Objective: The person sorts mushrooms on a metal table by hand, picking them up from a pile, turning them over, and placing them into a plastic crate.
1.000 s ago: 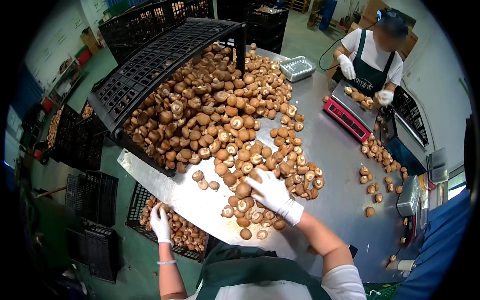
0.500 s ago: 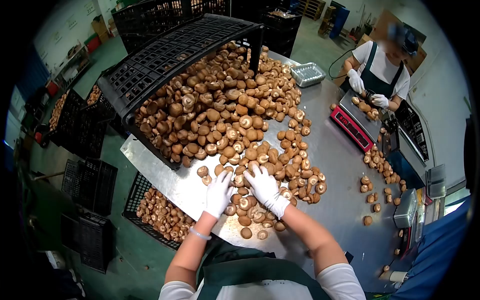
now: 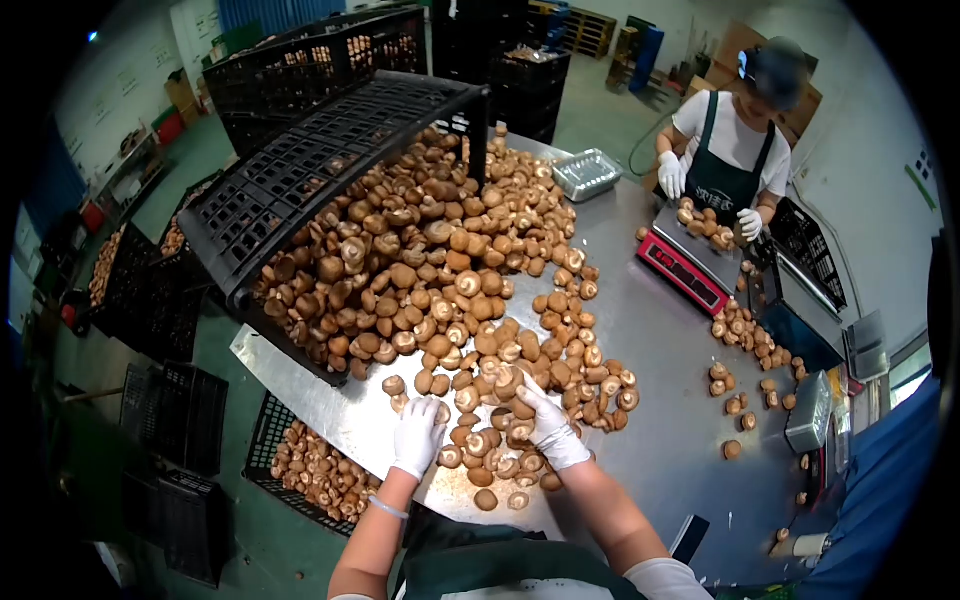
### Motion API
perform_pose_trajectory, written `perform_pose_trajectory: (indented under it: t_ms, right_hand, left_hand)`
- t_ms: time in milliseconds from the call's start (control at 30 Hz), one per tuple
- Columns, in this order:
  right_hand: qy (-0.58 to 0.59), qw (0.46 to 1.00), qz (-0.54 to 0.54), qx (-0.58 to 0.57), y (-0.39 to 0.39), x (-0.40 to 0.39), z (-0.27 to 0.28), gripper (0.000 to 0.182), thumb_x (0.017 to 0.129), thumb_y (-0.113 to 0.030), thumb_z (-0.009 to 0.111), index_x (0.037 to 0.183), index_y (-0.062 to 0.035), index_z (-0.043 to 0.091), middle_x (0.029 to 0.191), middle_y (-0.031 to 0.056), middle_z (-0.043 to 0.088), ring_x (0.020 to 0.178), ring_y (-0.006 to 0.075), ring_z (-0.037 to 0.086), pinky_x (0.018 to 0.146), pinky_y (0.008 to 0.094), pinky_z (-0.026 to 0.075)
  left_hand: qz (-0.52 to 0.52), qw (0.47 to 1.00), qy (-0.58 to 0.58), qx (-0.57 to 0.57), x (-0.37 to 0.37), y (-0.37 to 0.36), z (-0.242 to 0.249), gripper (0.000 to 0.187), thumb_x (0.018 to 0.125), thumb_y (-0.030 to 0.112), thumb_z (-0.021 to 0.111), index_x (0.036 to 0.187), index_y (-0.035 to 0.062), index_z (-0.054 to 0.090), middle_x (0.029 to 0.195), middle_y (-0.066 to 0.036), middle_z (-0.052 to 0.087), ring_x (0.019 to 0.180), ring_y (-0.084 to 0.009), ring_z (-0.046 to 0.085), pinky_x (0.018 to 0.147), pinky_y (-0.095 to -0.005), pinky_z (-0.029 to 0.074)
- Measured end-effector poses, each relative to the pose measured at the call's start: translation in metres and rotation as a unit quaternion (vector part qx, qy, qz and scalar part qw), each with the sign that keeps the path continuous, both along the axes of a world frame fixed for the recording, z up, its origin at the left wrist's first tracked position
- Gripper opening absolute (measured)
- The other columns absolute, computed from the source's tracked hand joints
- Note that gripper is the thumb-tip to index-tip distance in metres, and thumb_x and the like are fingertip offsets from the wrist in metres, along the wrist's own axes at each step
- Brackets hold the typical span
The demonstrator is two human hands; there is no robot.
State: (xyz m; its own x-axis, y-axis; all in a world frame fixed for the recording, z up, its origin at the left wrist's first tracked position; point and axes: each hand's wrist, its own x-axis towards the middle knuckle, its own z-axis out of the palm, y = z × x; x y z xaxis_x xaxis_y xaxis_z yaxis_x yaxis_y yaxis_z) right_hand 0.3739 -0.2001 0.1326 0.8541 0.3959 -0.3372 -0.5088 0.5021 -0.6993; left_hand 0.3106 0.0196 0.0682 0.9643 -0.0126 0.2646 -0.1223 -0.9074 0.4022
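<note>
A large heap of brown shiitake mushrooms (image 3: 400, 270) spills from a tipped black crate (image 3: 320, 150) onto the metal table (image 3: 640, 420). My left hand (image 3: 418, 436), in a white glove, is at the near left edge of the heap. Its fingers curl round a mushroom (image 3: 441, 413), which shows only in part. My right hand (image 3: 550, 428), also gloved, closes its thumb and fingers on a mushroom (image 3: 521, 408) among the loose ones. Between my hands lie several mushrooms, some with pale undersides up.
Below the table's left edge stands a black crate of mushrooms (image 3: 318, 470). A clear plastic tray (image 3: 587, 175) sits at the back. Across the table, a gloved co-worker (image 3: 735, 160) stands by a red scale (image 3: 684, 272) with mushrooms on it. More loose mushrooms lie at the right.
My left hand has drawn its fingers in and now holds a mushroom. My right hand has turned from lying spread to gripping one. The co-worker's hands have moved apart, and the view has shifted.
</note>
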Motion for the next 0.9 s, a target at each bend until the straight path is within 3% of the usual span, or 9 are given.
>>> perform_pose_trajectory:
  t_ms: [133,233,333,400,467,567,667,733,900]
  right_hand:
    - [-0.046,0.999,0.001,0.019,-0.005,-0.019,-0.062,0.053,0.095,-0.037,0.045,0.139,-0.0086,0.036,0.137,0.0117,0.044,0.124,0.0261,0.046,0.081,0.0385,0.052]
    - [0.136,0.952,0.038,0.273,-0.001,-0.026,-0.039,0.063,0.093,-0.047,0.04,0.143,-0.0112,0.027,0.148,0.0149,0.027,0.129,0.0416,0.036,0.076,0.0375,0.052]
    - [0.119,0.865,0.163,0.459,-0.001,-0.031,-0.047,0.057,0.095,-0.039,0.041,0.143,-0.0106,0.027,0.145,0.0131,0.034,0.128,0.0374,0.039,0.084,0.0365,0.053]
    - [0.167,0.949,0.127,0.237,-0.001,-0.041,-0.051,0.054,0.096,-0.038,0.042,0.141,-0.0106,0.03,0.139,0.0104,0.042,0.121,0.0321,0.048,0.07,0.0336,0.055]
    - [0.097,0.958,0.161,0.216,0.012,-0.046,-0.031,0.052,0.096,-0.035,0.045,0.139,-0.0105,0.033,0.133,0.0088,0.048,0.114,0.0275,0.054,0.07,0.0351,0.055]
    - [0.121,0.98,0.124,0.102,0.028,-0.053,-0.037,0.049,0.094,-0.025,0.051,0.137,-0.009,0.035,0.126,0.006,0.052,0.109,0.0177,0.056,0.071,0.0315,0.055]
    - [0.172,0.972,0.106,0.116,0.025,-0.058,-0.049,0.046,0.094,-0.028,0.049,0.135,-0.0079,0.039,0.122,0.0093,0.055,0.106,0.0201,0.059,0.068,0.0291,0.056]
    - [0.152,0.953,0.133,0.226,0.008,-0.051,-0.03,0.045,0.095,-0.035,0.046,0.13,-0.0072,0.043,0.116,0.01,0.057,0.09,0.0181,0.062,0.064,0.0262,0.055]
    - [-0.036,0.979,-0.141,0.14,-0.083,0.007,0.002,0.044,0.089,-0.045,0.053,0.104,-0.0038,0.052,0.092,0.0055,0.057,0.059,0.0051,0.048,0.043,0.0134,0.04]
  left_hand:
    - [0.022,0.999,-0.019,-0.014,0.003,-0.001,0.007,0.041,0.071,0.014,0.07,0.11,0.0073,0.059,0.102,-0.01,0.061,0.103,-0.0308,0.052,0.088,-0.0413,0.04]
    - [0.074,0.96,-0.012,-0.269,-0.001,-0.005,0.016,0.033,0.08,0.007,0.064,0.112,0.0027,0.057,0.094,-0.009,0.061,0.084,-0.0227,0.057,0.076,-0.0328,0.047]
    - [0.074,0.682,0.134,-0.715,-0.002,-0.004,0.015,0.027,0.092,0.017,0.056,0.116,0.0041,0.053,0.105,-0.006,0.062,0.09,-0.0123,0.06,0.078,-0.0253,0.049]
    - [0.089,0.643,0.18,-0.739,-0.008,-0.007,0.02,0.025,0.092,0.016,0.055,0.114,0.0041,0.052,0.105,-0.007,0.062,0.092,-0.013,0.06,0.079,-0.0258,0.049]
    - [0.057,0.698,0.115,-0.704,-0.007,-0.018,0.027,0.025,0.091,0.014,0.056,0.114,0.0034,0.052,0.105,-0.006,0.061,0.088,-0.0128,0.06,0.078,-0.0259,0.049]
    - [0.055,0.952,-0.022,-0.3,-0.016,-0.029,0.049,0.025,0.082,0.007,0.061,0.107,0.0027,0.057,0.1,-0.01,0.057,0.09,-0.0205,0.058,0.077,-0.0294,0.048]
    - [0.02,0.96,-0.035,-0.279,-0.022,-0.029,0.052,0.031,0.082,0.008,0.063,0.112,0.0025,0.057,0.104,-0.011,0.057,0.094,-0.0218,0.058,0.079,-0.0308,0.048]
    - [0.015,0.85,0.075,-0.521,-0.022,-0.027,0.053,0.035,0.083,0.009,0.063,0.117,0.0027,0.056,0.107,-0.012,0.058,0.096,-0.0197,0.058,0.08,-0.0291,0.047]
    - [0.119,0.893,0.089,-0.424,-0.028,0.011,0.012,0.029,0.086,0.009,0.061,0.114,0.0023,0.058,0.102,-0.013,0.06,0.083,-0.0198,0.062,0.075,-0.0286,0.049]
